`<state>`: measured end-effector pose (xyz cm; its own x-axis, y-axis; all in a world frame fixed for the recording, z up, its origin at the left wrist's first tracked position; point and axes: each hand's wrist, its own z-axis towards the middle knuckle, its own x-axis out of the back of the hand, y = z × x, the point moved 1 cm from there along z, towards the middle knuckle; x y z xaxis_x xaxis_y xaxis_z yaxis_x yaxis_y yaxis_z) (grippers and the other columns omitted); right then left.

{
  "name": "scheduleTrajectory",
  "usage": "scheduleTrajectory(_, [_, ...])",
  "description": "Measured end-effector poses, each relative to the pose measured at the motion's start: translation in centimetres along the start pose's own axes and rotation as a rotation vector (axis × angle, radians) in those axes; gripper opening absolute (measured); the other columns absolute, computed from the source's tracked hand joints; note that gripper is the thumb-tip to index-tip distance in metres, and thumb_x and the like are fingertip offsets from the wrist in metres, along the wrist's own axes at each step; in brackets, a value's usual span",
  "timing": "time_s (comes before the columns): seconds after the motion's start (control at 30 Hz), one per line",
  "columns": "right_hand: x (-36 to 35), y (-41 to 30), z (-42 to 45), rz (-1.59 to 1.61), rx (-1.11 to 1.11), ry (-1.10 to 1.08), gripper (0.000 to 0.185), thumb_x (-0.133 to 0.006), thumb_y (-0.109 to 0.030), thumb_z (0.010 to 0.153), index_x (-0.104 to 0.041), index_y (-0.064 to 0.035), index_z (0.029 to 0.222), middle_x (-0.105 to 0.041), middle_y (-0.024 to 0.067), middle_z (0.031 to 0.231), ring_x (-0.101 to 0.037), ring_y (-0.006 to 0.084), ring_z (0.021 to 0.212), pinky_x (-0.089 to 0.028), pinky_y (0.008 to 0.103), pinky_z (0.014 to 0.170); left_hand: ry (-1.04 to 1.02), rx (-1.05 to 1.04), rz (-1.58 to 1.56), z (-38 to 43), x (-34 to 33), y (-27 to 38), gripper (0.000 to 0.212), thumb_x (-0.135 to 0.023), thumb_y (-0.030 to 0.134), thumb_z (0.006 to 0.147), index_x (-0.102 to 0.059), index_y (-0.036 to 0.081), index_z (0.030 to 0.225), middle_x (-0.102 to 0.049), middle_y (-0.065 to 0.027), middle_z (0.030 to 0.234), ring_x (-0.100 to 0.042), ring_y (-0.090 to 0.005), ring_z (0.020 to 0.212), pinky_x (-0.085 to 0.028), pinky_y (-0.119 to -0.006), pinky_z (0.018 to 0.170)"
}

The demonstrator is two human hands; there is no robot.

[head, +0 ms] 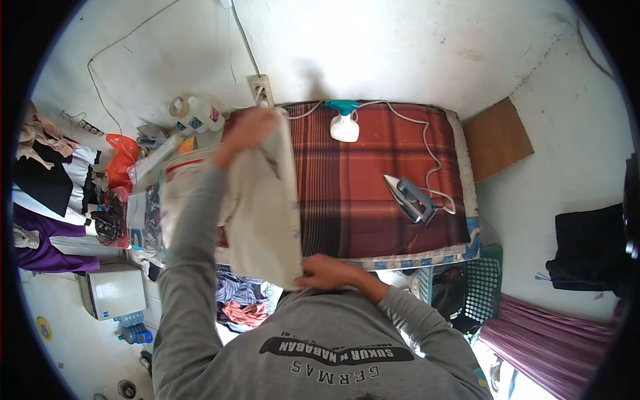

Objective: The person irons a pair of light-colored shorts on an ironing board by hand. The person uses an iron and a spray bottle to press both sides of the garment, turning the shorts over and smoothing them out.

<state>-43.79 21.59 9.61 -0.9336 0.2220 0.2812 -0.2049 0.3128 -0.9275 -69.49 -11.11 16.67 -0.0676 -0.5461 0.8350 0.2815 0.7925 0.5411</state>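
A cream cloth garment (pixel 260 220) hangs stretched between my hands over the left part of a red plaid cloth (pixel 320 175). My left hand (pixel 255 127), slightly blurred, grips its far end near the wall. The near end is pinched by my right hand (pixel 330 272), close to my body at the table's front edge. On the plaid cloth to the right lies an electric iron (pixel 412 200), tilted on its side with a small red light showing. A white spray bottle (pixel 345 127) with a teal head is at the back by the wall.
The iron's grey cord (pixel 427 135) runs along the back to a wall socket (pixel 261 90). White bottles (pixel 200 117) and folded pale cloth (pixel 187 170) are at left. Below sit crumpled clothes (pixel 245 300); a green plastic basket (pixel 482 275) stands at right.
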Motion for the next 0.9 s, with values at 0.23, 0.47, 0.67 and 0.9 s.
scheduleTrajectory(0.23, [1.2,13.1,-8.9,-0.208,-0.538,0.517,0.036,-0.076,-0.037,0.094,-0.08,-0.003,0.103,-0.078,0.0233,0.104,-0.074,0.044,0.103,-0.057,0.0527,0.094,0.413,0.14,0.294,-8.7,-27.8,4.7,0.047,-0.078,0.025,0.089,-0.062,0.004,0.128,-0.064,-0.0178,0.129,-0.058,-0.043,0.124,-0.049,-0.055,0.1])
scheduleTrajectory(0.47, [16.7,16.4,-12.0,-1.073,-0.489,1.052,0.057,-0.079,-0.037,0.094,-0.059,0.0012,0.132,-0.07,0.022,0.125,-0.066,0.0453,0.113,-0.051,0.0567,0.104,0.431,0.583,0.15,-13.9,-30.3,8.4,0.033,-0.079,0.029,0.091,-0.066,0.005,0.109,-0.07,-0.0161,0.108,-0.065,-0.0372,0.107,-0.05,-0.052,0.088])
scheduleTrajectory(0.67, [20.9,19.1,-9.1,-0.811,-0.673,0.785,0.049,-0.076,-0.042,0.097,-0.062,0.0,0.117,-0.075,0.0277,0.104,-0.073,0.0497,0.098,-0.057,0.0565,0.084,0.311,0.895,0.21,-10.4,-30.2,6.9,0.035,-0.071,0.04,0.096,-0.07,0.006,0.103,-0.078,-0.016,0.091,-0.076,-0.0374,0.09,-0.055,-0.055,0.081])
scheduleTrajectory(0.9, [21.1,12.9,1.1,-0.794,-0.221,0.512,0.042,-0.078,-0.043,0.094,-0.067,-0.0073,0.113,-0.076,0.0232,0.095,-0.075,0.0483,0.092,-0.058,0.0579,0.081,0.329,0.864,0.151,-10.9,-30.8,6.3,0.035,-0.068,0.039,0.098,-0.073,0.005,0.091,-0.076,-0.0183,0.077,-0.077,-0.0394,0.072,-0.06,-0.052,0.068])
